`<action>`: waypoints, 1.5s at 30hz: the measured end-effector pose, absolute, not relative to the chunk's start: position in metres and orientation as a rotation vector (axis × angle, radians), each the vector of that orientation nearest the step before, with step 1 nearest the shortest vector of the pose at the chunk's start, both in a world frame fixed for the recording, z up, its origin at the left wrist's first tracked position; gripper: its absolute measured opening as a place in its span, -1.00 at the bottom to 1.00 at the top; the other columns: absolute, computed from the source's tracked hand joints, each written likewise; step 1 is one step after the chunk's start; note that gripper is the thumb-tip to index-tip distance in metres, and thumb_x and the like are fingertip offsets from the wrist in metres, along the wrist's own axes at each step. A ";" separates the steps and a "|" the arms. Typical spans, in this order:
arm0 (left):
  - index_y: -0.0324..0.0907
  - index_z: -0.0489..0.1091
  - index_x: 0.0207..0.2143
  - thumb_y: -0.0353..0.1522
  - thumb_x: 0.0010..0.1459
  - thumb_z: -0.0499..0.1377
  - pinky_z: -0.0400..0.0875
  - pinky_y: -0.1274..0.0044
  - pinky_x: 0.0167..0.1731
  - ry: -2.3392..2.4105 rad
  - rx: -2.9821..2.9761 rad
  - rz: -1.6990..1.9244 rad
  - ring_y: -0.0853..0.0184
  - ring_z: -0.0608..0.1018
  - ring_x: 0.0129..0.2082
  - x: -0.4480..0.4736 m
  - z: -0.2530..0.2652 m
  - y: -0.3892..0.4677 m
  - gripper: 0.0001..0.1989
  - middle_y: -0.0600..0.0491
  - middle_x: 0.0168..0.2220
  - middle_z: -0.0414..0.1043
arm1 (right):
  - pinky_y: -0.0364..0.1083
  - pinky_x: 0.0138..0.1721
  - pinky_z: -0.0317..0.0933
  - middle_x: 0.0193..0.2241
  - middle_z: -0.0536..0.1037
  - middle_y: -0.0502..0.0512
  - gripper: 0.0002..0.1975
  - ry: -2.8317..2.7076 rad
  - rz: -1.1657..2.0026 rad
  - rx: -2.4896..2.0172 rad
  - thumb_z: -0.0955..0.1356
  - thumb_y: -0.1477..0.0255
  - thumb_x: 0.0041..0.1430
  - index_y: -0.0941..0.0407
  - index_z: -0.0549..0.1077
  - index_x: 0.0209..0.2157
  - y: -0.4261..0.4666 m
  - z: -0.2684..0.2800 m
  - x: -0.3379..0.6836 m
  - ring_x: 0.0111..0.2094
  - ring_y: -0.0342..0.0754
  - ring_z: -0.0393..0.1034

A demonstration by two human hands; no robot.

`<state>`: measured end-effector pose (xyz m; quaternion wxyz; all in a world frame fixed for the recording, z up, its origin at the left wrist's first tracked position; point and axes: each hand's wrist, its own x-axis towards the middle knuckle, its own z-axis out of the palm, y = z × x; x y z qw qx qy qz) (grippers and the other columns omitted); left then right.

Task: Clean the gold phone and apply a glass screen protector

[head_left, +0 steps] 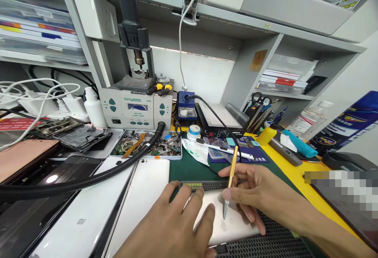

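Observation:
A white phone or phone back panel (236,226) lies face down on a dark perforated mat. My left hand (174,222) grips its left end, with fingers bent over the white surface and the thumb low at the near edge. Between the thumb and fingers of my right hand (254,187) is a craft knife (232,167) with a gold handle. Its grey blade points down and meets the white surface near a small greyish mark. The lower fingers of my right hand lie along the panel's right end, partly hiding it.
White phones (82,214) lie at left under a thick black hose (130,163). Behind are a tray of circuit parts (174,156), a soldering station (136,108), a small white-lidded jar (194,132) and a white brush (224,148). A dark tablet-like device (333,206) is at right.

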<state>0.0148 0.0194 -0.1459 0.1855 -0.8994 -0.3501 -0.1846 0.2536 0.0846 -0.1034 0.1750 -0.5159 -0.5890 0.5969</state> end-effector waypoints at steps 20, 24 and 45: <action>-0.13 0.46 0.06 -0.06 0.34 0.15 0.36 0.29 -0.05 -1.047 -2.529 -0.554 0.11 0.57 -0.08 0.018 -0.142 0.016 -0.58 -0.05 -0.01 0.58 | -0.28 -0.79 0.16 -0.74 0.46 -0.15 -0.47 -1.610 1.700 -1.493 0.57 0.23 0.06 0.14 0.35 -0.06 0.083 -0.100 0.249 -0.80 -0.22 0.21; -0.12 0.45 0.10 -0.05 0.36 0.13 0.38 0.28 -0.06 -1.049 -2.566 -0.511 0.09 0.58 -0.06 0.018 -0.138 0.018 -0.57 -0.07 0.03 0.57 | -0.29 -0.80 0.14 -0.73 0.45 -0.17 -0.46 -1.633 1.688 -1.481 0.56 0.23 0.08 0.15 0.34 -0.03 0.083 -0.102 0.249 -0.81 -0.23 0.20; -0.11 0.50 0.08 -0.05 0.35 0.14 0.48 0.28 -0.10 -1.047 -2.575 -0.513 0.09 0.61 -0.09 0.019 -0.138 0.018 -0.57 -0.05 0.01 0.59 | -0.29 -0.78 0.18 -0.71 0.46 -0.17 -0.44 -1.666 1.696 -1.443 0.54 0.26 0.14 0.13 0.31 0.06 0.082 -0.105 0.253 -0.78 -0.21 0.21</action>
